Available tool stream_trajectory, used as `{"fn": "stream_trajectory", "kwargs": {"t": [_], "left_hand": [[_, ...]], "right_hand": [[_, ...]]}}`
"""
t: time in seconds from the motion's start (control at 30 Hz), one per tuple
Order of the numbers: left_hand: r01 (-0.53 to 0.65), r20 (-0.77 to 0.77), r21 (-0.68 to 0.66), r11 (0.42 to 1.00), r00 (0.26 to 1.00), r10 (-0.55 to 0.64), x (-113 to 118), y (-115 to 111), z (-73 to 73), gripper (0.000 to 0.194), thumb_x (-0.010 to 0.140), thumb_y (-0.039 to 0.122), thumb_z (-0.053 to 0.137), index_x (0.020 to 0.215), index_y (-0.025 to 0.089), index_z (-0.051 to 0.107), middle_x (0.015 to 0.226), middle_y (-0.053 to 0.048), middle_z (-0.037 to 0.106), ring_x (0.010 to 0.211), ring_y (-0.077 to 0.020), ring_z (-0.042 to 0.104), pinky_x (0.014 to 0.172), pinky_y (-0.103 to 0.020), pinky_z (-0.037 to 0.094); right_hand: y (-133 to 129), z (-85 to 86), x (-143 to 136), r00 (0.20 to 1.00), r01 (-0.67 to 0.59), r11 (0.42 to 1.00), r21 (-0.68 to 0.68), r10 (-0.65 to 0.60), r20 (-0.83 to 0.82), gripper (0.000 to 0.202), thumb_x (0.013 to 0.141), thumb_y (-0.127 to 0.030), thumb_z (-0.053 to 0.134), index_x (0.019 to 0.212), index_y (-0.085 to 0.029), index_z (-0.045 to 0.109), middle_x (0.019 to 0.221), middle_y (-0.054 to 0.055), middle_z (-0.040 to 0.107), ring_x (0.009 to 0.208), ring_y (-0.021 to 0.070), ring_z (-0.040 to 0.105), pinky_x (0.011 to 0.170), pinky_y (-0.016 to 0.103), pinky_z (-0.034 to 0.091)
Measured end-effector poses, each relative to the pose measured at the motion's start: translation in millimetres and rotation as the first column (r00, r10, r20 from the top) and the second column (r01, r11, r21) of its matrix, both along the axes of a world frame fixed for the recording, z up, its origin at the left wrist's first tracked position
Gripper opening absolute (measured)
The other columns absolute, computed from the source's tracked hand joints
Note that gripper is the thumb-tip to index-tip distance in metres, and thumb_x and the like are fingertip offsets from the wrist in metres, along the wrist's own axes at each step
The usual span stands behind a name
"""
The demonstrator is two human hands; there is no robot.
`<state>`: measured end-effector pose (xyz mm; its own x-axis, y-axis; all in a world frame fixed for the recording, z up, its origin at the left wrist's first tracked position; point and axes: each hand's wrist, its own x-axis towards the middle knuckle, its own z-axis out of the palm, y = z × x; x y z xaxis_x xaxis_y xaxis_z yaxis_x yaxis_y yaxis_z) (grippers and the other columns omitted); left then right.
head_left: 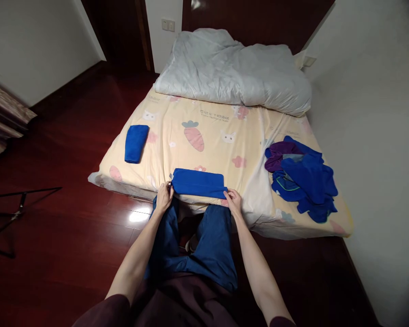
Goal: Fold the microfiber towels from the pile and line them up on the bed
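Observation:
A blue cloth point(198, 183), folded into a long flat strip, lies along the near edge of the bed. My left hand point(165, 197) pinches its left end, where a small pale tag sticks out. At the right end, my right hand point(233, 200) grips the near corner between thumb and fingers. Another blue cloth bundle point(136, 143), neatly folded, rests on the left side of the bed. To the right is a loose heap of crumpled blue fabric point(305, 177) with a purple piece point(282, 153) among it.
The bed point(211, 141) has a pale yellow patterned sheet. A bunched light grey quilt point(231, 68) covers its far end, before a dark headboard point(255, 20). Black tripod legs point(18, 211) stand on the dark red floor at left. A wall point(378, 136) runs close on the right.

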<state>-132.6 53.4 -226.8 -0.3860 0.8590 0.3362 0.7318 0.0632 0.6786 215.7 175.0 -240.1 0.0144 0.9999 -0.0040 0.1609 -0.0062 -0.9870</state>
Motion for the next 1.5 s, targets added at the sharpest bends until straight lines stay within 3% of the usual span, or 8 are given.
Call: {"fn": "stream_trajectory", "kwargs": {"t": [0.33, 0.53, 0.77, 0.93, 1.1, 1.33, 1.4, 1.5], "left_hand": [[-0.076, -0.169, -0.109, 0.991, 0.984, 0.057, 1.4, 3.8, 0.9, 0.025, 0.101, 0.027, 0.045, 0.118, 0.019, 0.062, 0.089, -0.01, 0.062, 0.093, -0.0273, 0.062, 0.084, -0.038, 0.05], [-0.083, -0.288, -0.058, 0.995, 0.956, 0.063, 0.7, 3.1, 0.5, 0.022, 0.1, 0.027, 0.048, 0.108, 0.019, 0.067, 0.095, -0.012, 0.068, 0.096, -0.0289, 0.06, 0.085, -0.04, 0.048], [0.189, -0.279, -0.012, 0.982, 0.943, -0.185, 0.6, 2.7, -2.1, 0.035, 0.098, 0.014, 0.043, 0.118, 0.023, 0.07, 0.132, -0.008, 0.068, 0.12, -0.0267, 0.057, 0.103, -0.044, 0.047], [0.183, -0.2, -0.031, 0.983, 0.962, -0.186, 1.0, 5.2, 2.5, 0.042, 0.096, 0.012, 0.044, 0.131, 0.024, 0.065, 0.138, -0.007, 0.066, 0.13, -0.0255, 0.053, 0.11, -0.046, 0.045], [0.185, -0.159, -0.077, 0.98, 0.968, -0.195, 3.2, 4.4, 9.7, 0.045, 0.092, 0.025, 0.058, 0.136, 0.024, 0.059, 0.143, -0.007, 0.062, 0.136, -0.0287, 0.049, 0.116, -0.049, 0.038], [0.197, -0.102, -0.143, 0.97, 0.972, -0.212, 2.1, 6.7, 11.5, 0.06, 0.081, 0.015, 0.06, 0.14, 0.024, 0.054, 0.146, -0.008, 0.058, 0.137, -0.0315, 0.046, 0.118, -0.052, 0.035], [0.205, -0.068, -0.136, 0.969, 0.974, -0.215, -0.3, 7.5, 10.8, 0.057, 0.083, 0.013, 0.055, 0.14, 0.024, 0.054, 0.145, -0.008, 0.059, 0.135, -0.03, 0.047, 0.118, -0.052, 0.036], [0.225, -0.03, -0.105, 0.969, 0.973, -0.229, -3.7, 7.5, 9.6, 0.058, 0.085, 0.008, 0.049, 0.141, 0.022, 0.054, 0.142, -0.009, 0.06, 0.133, -0.0277, 0.048, 0.118, -0.05, 0.037]], "right_hand": [[-1.4, -1.3, -6.9, 0.999, 0.05, 0.998, 0.045, -0.05, -0.013, 0.044, 0.071, -0.058, 0.08, 0.079, -0.02, 0.058, 0.064, -0.002, 0.061, 0.057, 0.0133, 0.055, 0.058, 0.026, 0.044], [-0.9, -2.8, -7.5, 0.994, 0.051, 0.984, 0.169, -0.067, 0.089, 0.041, 0.075, -0.052, 0.078, 0.068, -0.022, 0.051, 0.061, -0.006, 0.048, 0.054, 0.0104, 0.043, 0.053, 0.024, 0.036], [-1.1, -6.9, -10.9, 0.983, 0.016, 0.967, 0.255, -0.062, 0.173, 0.026, 0.083, -0.043, 0.068, 0.081, -0.018, 0.073, 0.097, 0.007, 0.058, 0.069, 0.0135, 0.056, 0.062, 0.029, 0.051], [-4.8, -10.2, -22.2, 0.976, -0.023, 0.949, 0.315, -0.048, 0.215, 0.026, 0.091, -0.035, 0.056, 0.092, -0.021, 0.079, 0.115, 0.012, 0.062, 0.091, 0.0197, 0.062, 0.08, 0.036, 0.058], [-8.1, 0.4, -19.8, 0.927, -0.113, 0.928, 0.354, -0.03, 0.373, 0.029, 0.095, -0.028, 0.051, 0.101, -0.025, 0.079, 0.114, 0.01, 0.072, 0.108, 0.0244, 0.061, 0.101, 0.045, 0.051], [-10.3, 16.0, -4.0, 0.848, -0.375, 0.887, 0.27, 0.211, 0.486, 0.056, 0.075, -0.018, 0.059, 0.13, -0.025, 0.067, 0.14, 0.007, 0.062, 0.131, 0.028, 0.053, 0.113, 0.047, 0.043], [-8.2, 15.1, -3.6, 0.849, -0.383, 0.882, 0.275, 0.219, 0.48, 0.062, 0.069, -0.015, 0.061, 0.131, -0.024, 0.065, 0.14, 0.008, 0.061, 0.132, 0.0282, 0.053, 0.115, 0.047, 0.043], [-3.8, 11.0, -5.5, 0.906, -0.301, 0.907, 0.294, 0.176, 0.384, 0.05, 0.072, -0.017, 0.06, 0.121, -0.023, 0.07, 0.131, 0.009, 0.066, 0.127, 0.0268, 0.057, 0.112, 0.046, 0.045]]}}
